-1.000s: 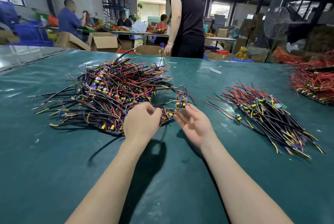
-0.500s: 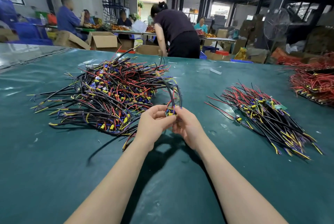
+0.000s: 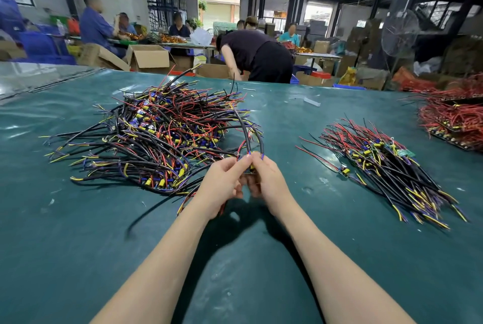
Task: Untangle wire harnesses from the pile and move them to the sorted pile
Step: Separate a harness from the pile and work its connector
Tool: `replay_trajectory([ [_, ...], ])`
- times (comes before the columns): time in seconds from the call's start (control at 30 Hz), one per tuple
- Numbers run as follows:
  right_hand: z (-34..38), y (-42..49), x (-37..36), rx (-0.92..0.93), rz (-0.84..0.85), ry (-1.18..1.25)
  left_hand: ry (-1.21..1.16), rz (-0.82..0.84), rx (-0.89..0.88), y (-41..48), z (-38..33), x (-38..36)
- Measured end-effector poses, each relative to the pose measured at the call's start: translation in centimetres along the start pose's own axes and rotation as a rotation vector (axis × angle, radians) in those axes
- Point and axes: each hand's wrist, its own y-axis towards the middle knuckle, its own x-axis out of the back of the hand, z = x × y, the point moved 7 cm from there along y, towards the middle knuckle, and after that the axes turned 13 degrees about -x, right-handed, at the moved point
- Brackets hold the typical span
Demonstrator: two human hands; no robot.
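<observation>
Head view: both hands meet just above the green table (image 3: 78,245), fingertips nearly touching. The left hand (image 3: 222,182) and the right hand (image 3: 266,180) each pinch the same wire harness (image 3: 247,133) at its small yellow and blue parts, so both grips are narrow and closed on it. From the pinch, the harness's black cables arch up and away toward the tangled pile (image 3: 156,135), and their far ends sit on or in that pile's near right edge; can't really tell if they're free of it. A few red and yellow wire tips poke out under the left hand too. The tangled pile lies to the left of the hands, and the sorted pile (image 3: 386,164) lies well apart on the right, wires roughly lined up. Further right there's a heap of red wires (image 3: 454,114). Behind the table, a person in black (image 3: 258,54) bends over beside a cardboard box (image 3: 149,57).
</observation>
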Motion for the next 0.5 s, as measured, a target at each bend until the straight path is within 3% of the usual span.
replay_trajectory([
  [0.1, 0.2, 0.1, 0.0, 0.013, -0.005, 0.062, 0.017, 0.039, -0.109, 0.0, -0.6, -0.4],
  [0.2, -0.4, 0.6, 1.0, -0.061, -0.111, 0.013, -0.01, 0.083, -0.095, -0.2, -0.2, -1.1],
  [0.37, 0.5, 0.3, 1.1, 0.101, -0.232, -0.319, 0.154, -0.008, -0.039, 0.0, 0.1, -0.5],
  [0.5, 0.3, 0.2, 0.7, 0.096, -0.255, -0.17, 0.292, -0.061, -0.078, 0.0, 0.0, 0.2],
])
